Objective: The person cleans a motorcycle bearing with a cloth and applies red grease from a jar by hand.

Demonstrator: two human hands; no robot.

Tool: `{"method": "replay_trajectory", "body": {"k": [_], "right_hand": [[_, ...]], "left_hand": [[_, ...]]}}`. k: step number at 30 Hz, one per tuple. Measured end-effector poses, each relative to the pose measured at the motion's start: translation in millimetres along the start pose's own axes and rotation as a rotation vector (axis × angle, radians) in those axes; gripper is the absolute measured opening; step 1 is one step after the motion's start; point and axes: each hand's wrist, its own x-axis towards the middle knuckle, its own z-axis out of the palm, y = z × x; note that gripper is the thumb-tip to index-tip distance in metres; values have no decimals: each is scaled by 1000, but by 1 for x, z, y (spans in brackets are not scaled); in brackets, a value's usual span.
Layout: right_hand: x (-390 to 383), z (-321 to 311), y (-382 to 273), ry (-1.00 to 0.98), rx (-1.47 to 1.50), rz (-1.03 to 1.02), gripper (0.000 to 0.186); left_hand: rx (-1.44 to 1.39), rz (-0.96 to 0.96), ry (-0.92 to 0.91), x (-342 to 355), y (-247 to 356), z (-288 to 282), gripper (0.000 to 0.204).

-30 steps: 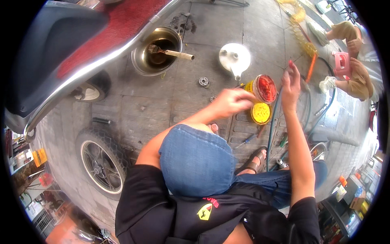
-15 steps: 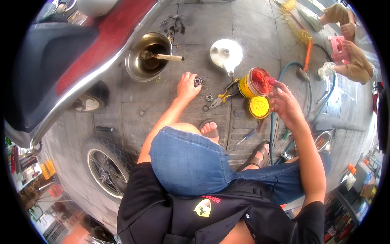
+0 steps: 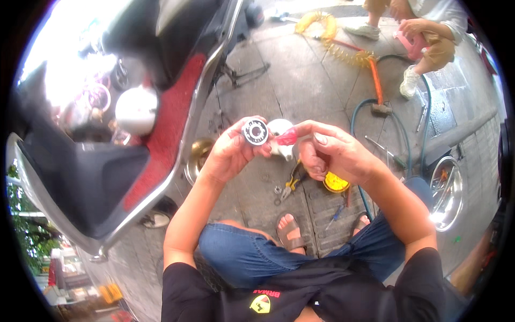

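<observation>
- Grey paved floor (image 3: pixel 300 70) spreads under everything, with a scooter (image 3: pixel 179 86) with a red footboard along its left edge.
- Just above the crouching person's knees, the left hand (image 3: pixel 233 147) is curled, thumb and fingers pinching a ring-shaped bearing (image 3: pixel 255 132), its round face turned up.
- Beside it, the right hand (image 3: pixel 338 153) is half closed with the index finger stretched toward the bearing, red paste (image 3: pixel 287 138) on its tip; whether the tip touches, or anything is tucked inside the curled fingers, I can't tell.
- Below lie yellow-handled pliers (image 3: pixel 289 188) and a yellow disc (image 3: pixel 336 183).
- Toward the floor's far right corner, an orange-handled hammer (image 3: pixel 376 83) lies near another person (image 3: pixel 429 32).
</observation>
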Motion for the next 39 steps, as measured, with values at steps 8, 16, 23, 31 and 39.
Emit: {"method": "replay_trajectory", "body": {"k": [8, 16, 23, 31, 39], "right_hand": [[2, -17, -36, 13, -51, -145, 51], [-7, -26, -27, 88, -354, -170, 55], [-12, -25, -30, 184, -618, -255, 51], [-20, -7, -32, 283, -769, -258, 30], [-23, 0, -31, 284, -1031, -228, 39]], "left_hand": [[-138, -33, 9, 38, 7, 49, 57], [-93, -79, -43, 45, -10, 57, 42], [-49, -92, -51, 52, -16, 59, 38], [-5, 31, 7, 54, -16, 58, 31], [113, 128, 84, 51, -10, 63, 38]]}}
